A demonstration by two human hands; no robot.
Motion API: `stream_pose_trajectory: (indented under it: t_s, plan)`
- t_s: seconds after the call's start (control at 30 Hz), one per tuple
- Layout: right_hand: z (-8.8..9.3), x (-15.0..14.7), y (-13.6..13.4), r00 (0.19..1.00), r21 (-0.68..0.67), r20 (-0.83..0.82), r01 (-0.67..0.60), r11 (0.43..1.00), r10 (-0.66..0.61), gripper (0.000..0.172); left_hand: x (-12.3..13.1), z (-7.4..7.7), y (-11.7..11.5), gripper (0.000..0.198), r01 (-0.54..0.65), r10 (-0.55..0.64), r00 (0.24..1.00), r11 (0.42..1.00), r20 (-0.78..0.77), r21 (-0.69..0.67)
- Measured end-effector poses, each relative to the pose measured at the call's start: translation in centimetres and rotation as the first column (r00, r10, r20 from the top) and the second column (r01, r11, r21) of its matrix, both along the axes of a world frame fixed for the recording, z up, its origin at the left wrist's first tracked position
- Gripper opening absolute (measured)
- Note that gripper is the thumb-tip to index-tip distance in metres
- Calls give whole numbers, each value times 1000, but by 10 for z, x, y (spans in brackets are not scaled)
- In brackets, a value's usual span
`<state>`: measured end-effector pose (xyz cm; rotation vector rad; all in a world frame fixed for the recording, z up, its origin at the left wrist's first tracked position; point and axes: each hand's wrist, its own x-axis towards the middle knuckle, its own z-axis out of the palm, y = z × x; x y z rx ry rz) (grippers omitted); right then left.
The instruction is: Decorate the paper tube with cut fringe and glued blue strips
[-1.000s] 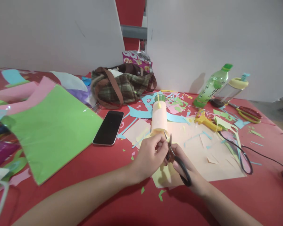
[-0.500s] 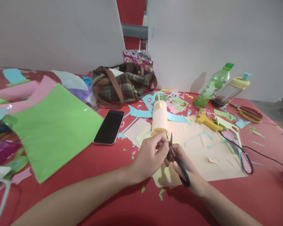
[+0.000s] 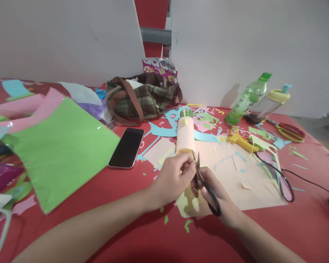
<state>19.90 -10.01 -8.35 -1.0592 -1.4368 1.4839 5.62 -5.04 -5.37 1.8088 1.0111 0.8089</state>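
My right hand (image 3: 218, 195) holds black-handled scissors (image 3: 214, 202), their blades slightly parted and pointing away from me. Close against the blades, my left hand (image 3: 175, 177) is closed in a pinch; whatever sits between its fingertips is too small and hidden to name. Just beyond both hands lies a cylinder wrapped in pale peach paper (image 3: 185, 135), with a green end and a thin yellow strip on top. Beneath the hands are pale yellow paper sheets (image 3: 190, 206).
On the red table (image 3: 120, 233) are a phone (image 3: 126, 148), green sheets (image 3: 68, 146), a plaid bag (image 3: 150, 96), a yellow glue gun (image 3: 241, 140) with a black cord, a green-capped bottle (image 3: 248, 98), a clear jar (image 3: 270, 106), red-and-yellow-handled pliers (image 3: 290, 131) and paper scraps.
Both hands stay almost in place, with the scissor blades shifted very slightly. A small pale scrap now shows on the table below my left wrist.
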Motion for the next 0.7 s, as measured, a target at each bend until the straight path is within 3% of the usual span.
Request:
stream_pose_trajectory:
  t_s: [0.23, 0.7]
  plan:
    - [2, -1, 1, 999, -1, -35, -11, 1000, 11, 27, -4, 7, 5, 16, 43, -42, 994, 999, -97, 3]
    - [-1, -1, -1, 999, -59, -47, -6, 998, 3, 31, -7, 11, 6, 16, 71, -69, 988, 997, -135, 11]
